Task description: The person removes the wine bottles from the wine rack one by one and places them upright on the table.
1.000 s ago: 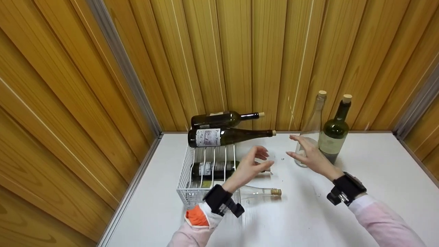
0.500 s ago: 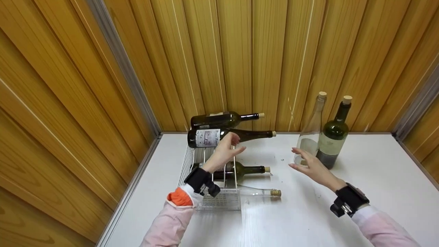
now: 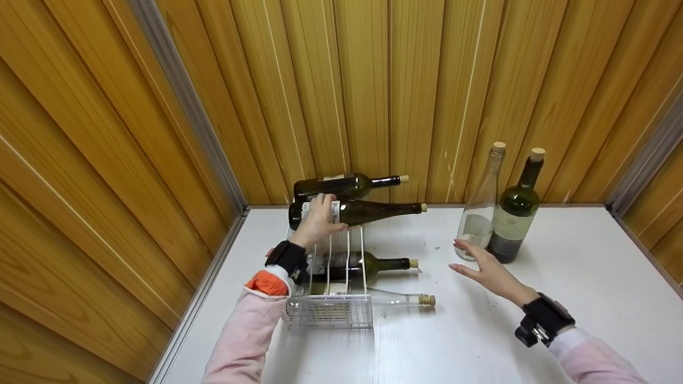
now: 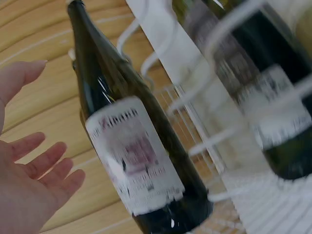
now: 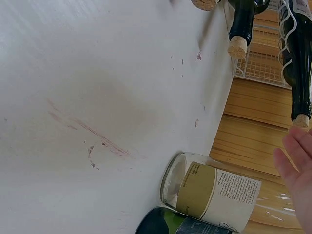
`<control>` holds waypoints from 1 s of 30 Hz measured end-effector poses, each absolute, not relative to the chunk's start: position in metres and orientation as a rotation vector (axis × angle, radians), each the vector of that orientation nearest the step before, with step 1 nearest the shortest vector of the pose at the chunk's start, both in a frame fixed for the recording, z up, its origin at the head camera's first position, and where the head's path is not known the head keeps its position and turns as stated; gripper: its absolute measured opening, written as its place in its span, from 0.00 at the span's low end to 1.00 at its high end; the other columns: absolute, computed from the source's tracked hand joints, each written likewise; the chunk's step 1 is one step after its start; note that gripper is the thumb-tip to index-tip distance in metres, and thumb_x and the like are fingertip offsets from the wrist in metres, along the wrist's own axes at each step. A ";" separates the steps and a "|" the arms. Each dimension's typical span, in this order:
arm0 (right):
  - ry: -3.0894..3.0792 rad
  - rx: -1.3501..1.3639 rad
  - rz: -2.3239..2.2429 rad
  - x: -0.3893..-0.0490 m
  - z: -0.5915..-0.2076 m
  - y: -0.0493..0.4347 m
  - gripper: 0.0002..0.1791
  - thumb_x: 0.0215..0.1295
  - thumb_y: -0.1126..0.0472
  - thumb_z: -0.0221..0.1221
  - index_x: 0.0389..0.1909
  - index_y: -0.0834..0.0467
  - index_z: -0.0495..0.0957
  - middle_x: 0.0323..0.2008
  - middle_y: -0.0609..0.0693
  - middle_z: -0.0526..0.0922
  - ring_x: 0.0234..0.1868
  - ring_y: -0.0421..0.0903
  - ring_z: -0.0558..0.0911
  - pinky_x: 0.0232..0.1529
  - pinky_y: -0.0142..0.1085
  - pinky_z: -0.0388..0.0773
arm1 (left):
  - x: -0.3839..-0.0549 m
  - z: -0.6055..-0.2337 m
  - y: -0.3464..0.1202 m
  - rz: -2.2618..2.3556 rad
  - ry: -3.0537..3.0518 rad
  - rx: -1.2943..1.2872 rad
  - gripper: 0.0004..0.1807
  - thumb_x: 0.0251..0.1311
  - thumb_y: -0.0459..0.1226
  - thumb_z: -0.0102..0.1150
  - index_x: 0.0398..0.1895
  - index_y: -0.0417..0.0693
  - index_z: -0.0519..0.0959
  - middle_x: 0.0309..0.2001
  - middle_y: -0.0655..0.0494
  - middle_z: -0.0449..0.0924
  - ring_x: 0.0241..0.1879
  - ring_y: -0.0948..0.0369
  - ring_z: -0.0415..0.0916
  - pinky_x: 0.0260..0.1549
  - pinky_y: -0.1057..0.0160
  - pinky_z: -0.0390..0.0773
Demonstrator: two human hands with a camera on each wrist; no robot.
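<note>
One wine bottle [image 3: 373, 212] lies neck to three o'clock, by nearer left hand [image 3: 318, 220], fingers spread; right hand [image 3: 491, 272], thumb wide.

In front of me: a yellow-brown wood-grain panelled back wall [image 3: 416, 80], vertical grooves, thin pale lines running down it. On my left, a matching wood-grain side wall [image 3: 96, 186]; at my far right, another wood-grain wall [image 3: 661, 210]. I see a grey metal left corner strip [image 3: 188, 101] and a grey metal right corner strip [image 3: 648, 154]. Below me, a smooth white tabletop [image 3: 427, 346], glossy up close; right wrist view shows faint reddish streaks [image 5: 101, 137] on it
</note>
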State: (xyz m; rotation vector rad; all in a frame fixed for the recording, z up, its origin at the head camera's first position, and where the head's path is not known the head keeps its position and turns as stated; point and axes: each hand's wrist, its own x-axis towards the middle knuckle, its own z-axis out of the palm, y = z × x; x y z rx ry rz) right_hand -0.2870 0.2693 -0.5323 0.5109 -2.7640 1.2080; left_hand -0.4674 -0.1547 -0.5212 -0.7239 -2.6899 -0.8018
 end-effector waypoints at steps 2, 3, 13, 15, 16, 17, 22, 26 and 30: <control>-2.768 0.504 1.206 -0.286 -0.533 0.270 0.38 0.79 0.58 0.65 0.79 0.75 0.64 0.75 0.77 0.73 0.78 0.78 0.67 0.76 0.76 0.63 | -0.471 -0.524 -0.160 -0.689 -2.696 -0.730 0.47 0.51 0.45 0.87 0.70 0.37 0.71 0.65 0.36 0.74 0.70 0.36 0.71 0.74 0.37 0.74; -2.771 0.502 1.206 -0.285 -0.533 0.270 0.38 0.79 0.58 0.65 0.79 0.75 0.64 0.75 0.77 0.74 0.79 0.78 0.67 0.76 0.76 0.63 | -0.472 -0.524 -0.162 -0.621 -2.711 -0.725 0.49 0.50 0.45 0.87 0.71 0.37 0.70 0.67 0.35 0.73 0.71 0.35 0.71 0.74 0.36 0.73; -2.745 0.495 1.233 -0.278 -0.539 0.270 0.36 0.78 0.59 0.66 0.78 0.74 0.66 0.72 0.75 0.77 0.74 0.75 0.74 0.74 0.73 0.69 | -0.445 -0.488 -0.159 -0.332 -2.807 -0.706 0.53 0.45 0.37 0.85 0.74 0.32 0.65 0.73 0.23 0.68 0.75 0.27 0.65 0.78 0.25 0.64; -2.744 0.496 1.237 -0.277 -0.540 0.269 0.36 0.78 0.60 0.66 0.78 0.74 0.66 0.72 0.75 0.77 0.73 0.75 0.75 0.73 0.73 0.70 | -0.444 -0.485 -0.158 -0.306 -2.796 -0.709 0.53 0.41 0.36 0.85 0.73 0.33 0.66 0.71 0.24 0.69 0.73 0.28 0.67 0.77 0.26 0.66; -2.744 0.495 1.244 -0.277 -0.541 0.268 0.36 0.78 0.60 0.66 0.78 0.75 0.66 0.72 0.75 0.77 0.73 0.75 0.76 0.73 0.73 0.70 | -0.444 -0.484 -0.158 -0.289 -2.797 -0.708 0.53 0.41 0.36 0.85 0.72 0.33 0.67 0.71 0.24 0.69 0.73 0.28 0.67 0.77 0.27 0.67; -2.747 0.498 1.244 -0.276 -0.541 0.268 0.37 0.78 0.60 0.66 0.78 0.75 0.65 0.72 0.75 0.77 0.73 0.75 0.76 0.73 0.72 0.70 | -0.444 -0.483 -0.157 -0.239 -2.800 -0.703 0.53 0.40 0.37 0.86 0.72 0.34 0.67 0.70 0.26 0.71 0.73 0.30 0.69 0.76 0.28 0.69; -2.741 0.496 1.260 -0.275 -0.542 0.266 0.37 0.78 0.61 0.66 0.78 0.75 0.65 0.71 0.75 0.77 0.72 0.75 0.76 0.73 0.71 0.71 | -0.449 -0.487 -0.155 -0.219 -2.824 -0.707 0.55 0.39 0.38 0.85 0.73 0.33 0.66 0.71 0.26 0.70 0.73 0.30 0.69 0.77 0.30 0.68; -2.743 0.486 1.266 -0.274 -0.542 0.265 0.37 0.78 0.61 0.66 0.78 0.75 0.65 0.71 0.75 0.77 0.73 0.75 0.76 0.74 0.72 0.71 | -0.438 -0.473 -0.148 -0.121 -2.859 -0.701 0.54 0.40 0.38 0.85 0.73 0.33 0.67 0.71 0.28 0.71 0.73 0.32 0.70 0.77 0.32 0.69; -2.745 0.495 1.279 -0.273 -0.542 0.263 0.37 0.79 0.60 0.66 0.78 0.75 0.65 0.71 0.75 0.77 0.73 0.75 0.76 0.74 0.72 0.70 | -0.426 -0.463 -0.139 0.076 -2.897 -0.677 0.52 0.46 0.38 0.84 0.75 0.35 0.67 0.72 0.31 0.72 0.75 0.35 0.70 0.77 0.34 0.71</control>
